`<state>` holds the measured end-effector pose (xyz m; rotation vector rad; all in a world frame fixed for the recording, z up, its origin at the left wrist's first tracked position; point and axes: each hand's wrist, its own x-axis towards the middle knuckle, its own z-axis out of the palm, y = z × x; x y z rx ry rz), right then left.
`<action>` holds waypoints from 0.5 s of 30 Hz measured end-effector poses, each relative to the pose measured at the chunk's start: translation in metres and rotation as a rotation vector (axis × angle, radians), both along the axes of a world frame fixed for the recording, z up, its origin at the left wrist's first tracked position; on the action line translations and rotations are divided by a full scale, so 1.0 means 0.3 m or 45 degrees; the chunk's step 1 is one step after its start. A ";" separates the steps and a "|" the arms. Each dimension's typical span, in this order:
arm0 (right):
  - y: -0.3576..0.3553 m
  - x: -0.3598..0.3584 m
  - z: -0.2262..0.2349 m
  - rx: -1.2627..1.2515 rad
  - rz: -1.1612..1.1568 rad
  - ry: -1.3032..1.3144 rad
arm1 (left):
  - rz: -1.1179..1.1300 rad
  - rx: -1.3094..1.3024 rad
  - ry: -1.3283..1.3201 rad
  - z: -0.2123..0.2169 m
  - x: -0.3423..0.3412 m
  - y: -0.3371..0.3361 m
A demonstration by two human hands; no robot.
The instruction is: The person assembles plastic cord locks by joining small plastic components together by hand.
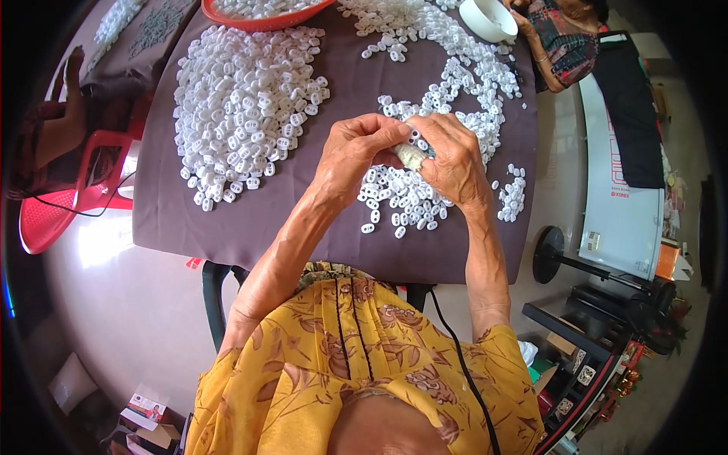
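Both hands' grips, left hand and right hand, pinch a small white piece; best held steady above the pile below.

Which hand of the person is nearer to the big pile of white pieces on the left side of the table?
The left hand. It is just right of the big pile of white pieces. The right hand is farther right, beyond the left hand.

White plastic pcs, dark purple-grey cloth, red basket, yellow floral blouse.
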<state>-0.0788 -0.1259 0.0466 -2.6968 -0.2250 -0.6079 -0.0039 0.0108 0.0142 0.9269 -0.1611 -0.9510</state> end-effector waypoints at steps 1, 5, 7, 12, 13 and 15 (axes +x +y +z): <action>-0.003 0.002 -0.002 -0.029 0.027 -0.019 | -0.004 0.001 0.000 -0.001 0.000 0.002; -0.009 0.003 0.007 -0.043 0.030 0.132 | -0.012 0.000 -0.025 -0.010 0.004 0.002; -0.015 0.008 -0.003 -0.033 0.064 0.098 | 0.000 -0.008 -0.004 -0.015 0.006 -0.001; -0.018 0.014 0.003 -0.026 0.118 0.062 | 0.003 -0.060 0.116 -0.027 0.008 -0.002; -0.019 0.015 0.002 -0.025 0.132 0.066 | -0.001 -0.058 0.114 -0.030 0.007 -0.003; -0.022 0.013 -0.007 -0.012 0.140 0.051 | -0.034 -0.010 -0.047 -0.035 0.004 -0.005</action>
